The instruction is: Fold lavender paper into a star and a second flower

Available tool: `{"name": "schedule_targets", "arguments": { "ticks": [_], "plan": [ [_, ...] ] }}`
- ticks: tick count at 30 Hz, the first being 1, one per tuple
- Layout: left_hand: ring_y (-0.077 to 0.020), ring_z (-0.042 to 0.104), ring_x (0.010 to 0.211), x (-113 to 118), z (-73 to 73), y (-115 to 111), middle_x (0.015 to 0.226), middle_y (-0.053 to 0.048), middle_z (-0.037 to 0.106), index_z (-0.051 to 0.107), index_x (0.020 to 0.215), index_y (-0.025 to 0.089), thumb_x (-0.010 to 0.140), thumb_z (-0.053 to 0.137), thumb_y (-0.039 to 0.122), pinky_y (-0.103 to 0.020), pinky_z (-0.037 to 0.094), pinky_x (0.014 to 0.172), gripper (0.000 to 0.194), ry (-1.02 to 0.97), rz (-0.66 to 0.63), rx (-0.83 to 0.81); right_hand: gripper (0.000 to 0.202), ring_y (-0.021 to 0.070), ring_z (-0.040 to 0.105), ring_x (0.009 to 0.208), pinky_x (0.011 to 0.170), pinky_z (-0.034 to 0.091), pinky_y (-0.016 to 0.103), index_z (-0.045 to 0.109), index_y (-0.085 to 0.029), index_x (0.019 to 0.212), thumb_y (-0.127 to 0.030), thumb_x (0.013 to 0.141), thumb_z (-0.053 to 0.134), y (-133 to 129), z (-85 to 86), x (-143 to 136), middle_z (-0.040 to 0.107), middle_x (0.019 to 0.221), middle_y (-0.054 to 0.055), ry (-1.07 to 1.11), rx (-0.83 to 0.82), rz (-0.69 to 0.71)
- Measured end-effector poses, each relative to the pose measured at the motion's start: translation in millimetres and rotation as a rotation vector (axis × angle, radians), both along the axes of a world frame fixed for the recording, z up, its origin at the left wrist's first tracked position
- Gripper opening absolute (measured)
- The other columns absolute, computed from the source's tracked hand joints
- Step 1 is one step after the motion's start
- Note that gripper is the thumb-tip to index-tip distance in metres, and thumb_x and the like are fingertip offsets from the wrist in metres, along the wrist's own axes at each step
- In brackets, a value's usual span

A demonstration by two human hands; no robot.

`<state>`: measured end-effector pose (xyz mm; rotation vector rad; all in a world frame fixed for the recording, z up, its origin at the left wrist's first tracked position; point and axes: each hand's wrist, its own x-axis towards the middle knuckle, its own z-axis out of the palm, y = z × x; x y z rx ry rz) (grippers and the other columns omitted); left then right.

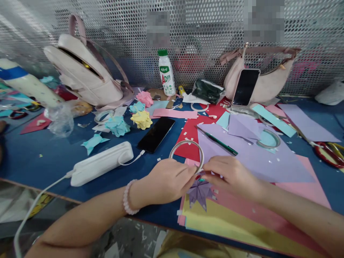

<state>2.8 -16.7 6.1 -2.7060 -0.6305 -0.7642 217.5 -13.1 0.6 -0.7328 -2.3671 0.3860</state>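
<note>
My left hand (169, 179), with a beaded bracelet at the wrist, is closed around the lower edge of a roll of tape (185, 142) held upright. Against the roll's right side, my right hand (228, 173) pinches at the tape with thumb and fingertips; the small strip between them is mostly hidden. Just below the fingers a purple folded paper star (199, 195) shows its points over the stacked sheets. Under my right hand lie pink and yellow paper sheets (215, 215).
A black phone (157, 134) is cabled to a white power bank (102, 163). Folded paper pieces (117, 125), a green pen (219, 141), scissors (329, 154) and another tape roll (268, 139) lie around. Behind stand a bottle (166, 77), a backpack (88, 77) and a propped phone (245, 87).
</note>
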Motion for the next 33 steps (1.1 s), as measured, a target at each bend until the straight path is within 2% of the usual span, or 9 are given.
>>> {"name": "schedule_targets", "arguments": {
  "ticks": [5, 7, 10, 14, 19, 22, 24, 27, 33],
  "plan": [
    [-0.0158, 0.056, 0.052, -2.1, -3.4, 0.1, 0.063, -0.002, 0.062, 0.055, 0.095, 0.011, 0.097, 0.037, 0.017, -0.027, 0.038, 0.047, 0.019, 0.064, -0.001, 0.016, 0.025, 0.0111, 0.049, 0.059, 0.056, 0.037, 0.022, 0.056, -0.017, 0.075, -0.021, 0.097, 0.043, -5.1, 1.9, -2.5, 0.058, 0.064, 0.000, 0.029, -0.124, 0.039],
    [-0.0158, 0.056, 0.052, -2.6, -3.8, 0.4, 0.063, -0.002, 0.062, 0.054, 0.099, 0.010, 0.098, 0.036, 0.018, -0.027, 0.039, 0.047, 0.020, 0.074, -0.010, 0.028, 0.025, 0.0100, 0.041, 0.056, 0.055, 0.033, 0.021, 0.050, -0.018, 0.070, -0.015, 0.093, 0.042, -5.3, 3.0, -2.8, 0.050, 0.061, -0.002, 0.031, -0.158, 0.052],
    [-0.0156, 0.054, 0.049, -1.2, -1.5, -0.4, 0.059, -0.001, 0.060, 0.056, 0.095, 0.011, 0.098, 0.034, 0.017, -0.028, 0.038, 0.044, 0.023, 0.066, -0.029, 0.023, 0.026, 0.0100, 0.028, 0.054, 0.052, 0.026, 0.023, 0.039, -0.020, 0.063, -0.007, 0.085, 0.041, -5.6, 3.0, -3.7, 0.036, 0.057, -0.005, 0.058, -0.155, 0.081],
    [-0.0156, 0.053, 0.046, 1.4, 4.6, -3.1, 0.059, -0.001, 0.062, 0.057, 0.088, 0.011, 0.099, 0.030, 0.017, -0.030, 0.038, 0.042, 0.030, 0.031, -0.088, -0.047, 0.025, 0.0111, 0.020, 0.055, 0.052, 0.021, 0.025, 0.026, -0.022, 0.061, -0.003, 0.073, 0.039, -7.2, 0.3, -6.6, 0.024, 0.058, -0.006, 0.112, -0.134, 0.154],
    [-0.0144, 0.055, 0.047, -3.0, 7.6, 0.4, 0.058, -0.002, 0.063, 0.059, 0.087, 0.011, 0.099, 0.031, 0.019, -0.027, 0.039, 0.045, 0.032, 0.037, -0.127, -0.085, 0.025, 0.0103, 0.020, 0.053, 0.051, 0.022, 0.024, 0.022, -0.022, 0.062, -0.002, 0.067, 0.038, -3.9, 5.6, -1.1, 0.023, 0.057, -0.006, 0.135, -0.168, 0.211],
    [-0.0138, 0.058, 0.050, -9.4, 6.5, 8.3, 0.060, -0.003, 0.064, 0.060, 0.090, 0.012, 0.098, 0.034, 0.020, -0.025, 0.040, 0.049, 0.029, 0.050, -0.096, -0.136, 0.028, 0.0099, 0.019, 0.051, 0.049, 0.021, 0.023, 0.024, -0.021, 0.060, -0.002, 0.073, 0.038, 5.6, 15.3, 10.8, 0.023, 0.055, -0.007, 0.156, -0.183, 0.158],
    [-0.0136, 0.059, 0.052, -12.4, 5.1, 13.3, 0.061, -0.003, 0.065, 0.061, 0.091, 0.012, 0.099, 0.034, 0.022, -0.024, 0.040, 0.050, 0.030, 0.019, -0.049, -0.181, 0.029, 0.0091, 0.025, 0.051, 0.050, 0.025, 0.021, 0.033, -0.021, 0.060, -0.005, 0.082, 0.041, 13.1, 19.3, 17.1, 0.030, 0.054, -0.006, 0.127, -0.188, 0.146],
    [-0.0133, 0.059, 0.053, -13.1, 3.0, 17.5, 0.061, -0.003, 0.065, 0.061, 0.091, 0.013, 0.100, 0.031, 0.024, -0.024, 0.040, 0.051, 0.034, -0.014, 0.007, -0.220, 0.021, 0.0086, 0.043, 0.056, 0.054, 0.034, 0.018, 0.051, -0.019, 0.072, -0.013, 0.091, 0.045, 20.6, 17.0, 19.3, 0.051, 0.062, -0.003, 0.064, -0.206, 0.162],
    [-0.0124, 0.058, 0.051, -11.0, 2.0, 20.2, 0.059, -0.001, 0.063, 0.059, 0.083, 0.015, 0.101, 0.028, 0.026, -0.024, 0.036, 0.049, 0.038, -0.034, 0.075, -0.247, 0.012, 0.0089, 0.056, 0.064, 0.060, 0.041, 0.018, 0.059, -0.019, 0.085, -0.018, 0.092, 0.049, 19.1, 6.7, 15.4, 0.065, 0.076, -0.001, 0.049, -0.284, 0.087]
  ]
}}
